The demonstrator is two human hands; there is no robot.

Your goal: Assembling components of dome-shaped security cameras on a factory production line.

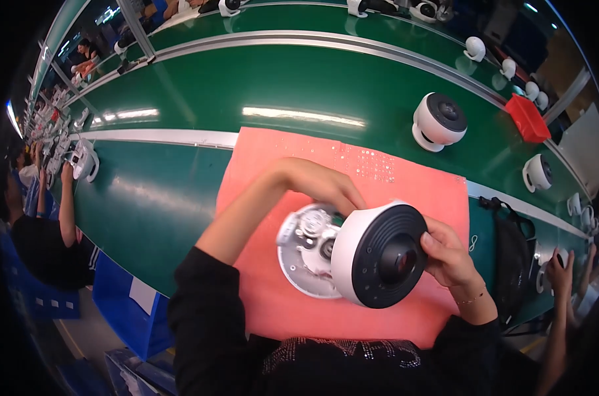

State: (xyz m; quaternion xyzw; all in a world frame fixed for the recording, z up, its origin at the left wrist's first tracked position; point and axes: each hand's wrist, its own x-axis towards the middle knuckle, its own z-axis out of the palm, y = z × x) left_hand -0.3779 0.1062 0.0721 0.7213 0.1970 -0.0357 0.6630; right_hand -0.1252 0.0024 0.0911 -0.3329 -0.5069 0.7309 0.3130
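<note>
A white security camera head [385,257] with a black front and a dark round lens is tilted toward the right over the pink mat. My right hand [450,254] grips its right side, the thumb near the black rim. Beside the head, to its left, lies a round white camera housing [309,280] with its inside exposed, showing gears and small parts; the head covers its right edge. My left hand [322,185] reaches over from the upper left with fingers bent down and together. Its fingertips are hidden behind the head, so what they pinch does not show.
Rows of small screws [372,165] lie on the pink mat [273,155]. Beyond it, a finished-looking white camera [439,122] stands on the green belt [200,86]. A red bin [528,119] and black bag [512,257] are at right, a blue crate [124,310] lower left. Other people work on both sides.
</note>
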